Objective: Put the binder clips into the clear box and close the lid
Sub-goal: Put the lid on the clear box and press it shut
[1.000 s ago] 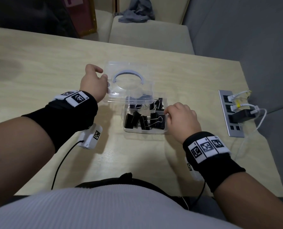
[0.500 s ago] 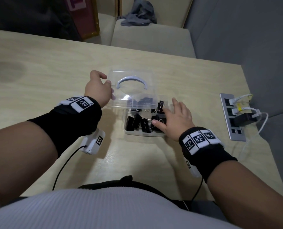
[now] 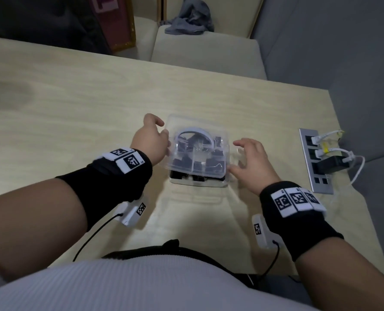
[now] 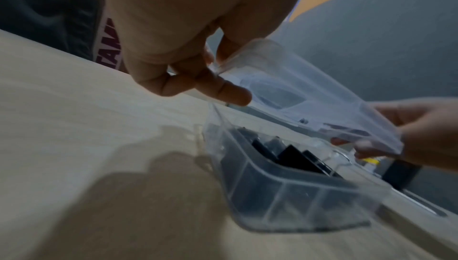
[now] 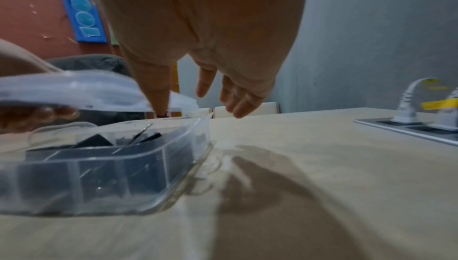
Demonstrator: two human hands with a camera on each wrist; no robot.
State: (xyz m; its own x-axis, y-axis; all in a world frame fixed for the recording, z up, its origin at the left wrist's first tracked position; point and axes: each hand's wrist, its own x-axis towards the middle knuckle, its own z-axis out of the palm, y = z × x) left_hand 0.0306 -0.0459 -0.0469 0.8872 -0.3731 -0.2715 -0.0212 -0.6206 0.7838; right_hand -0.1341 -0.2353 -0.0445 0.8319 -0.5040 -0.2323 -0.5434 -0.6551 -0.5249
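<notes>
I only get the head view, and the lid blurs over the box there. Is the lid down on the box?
Observer: No. The left wrist view shows the lid tilted, with a clear gap above the rim of the box.
Operator: What holds it up?
Observer: The left hand pinches its corner between thumb and fingers.
Operator: Anything in the way?
Observer: Possibly. In the right wrist view the wire handle of one clip rises to about rim height.

Dim light; wrist views blurred, perhaps motion; soft shadows.
</notes>
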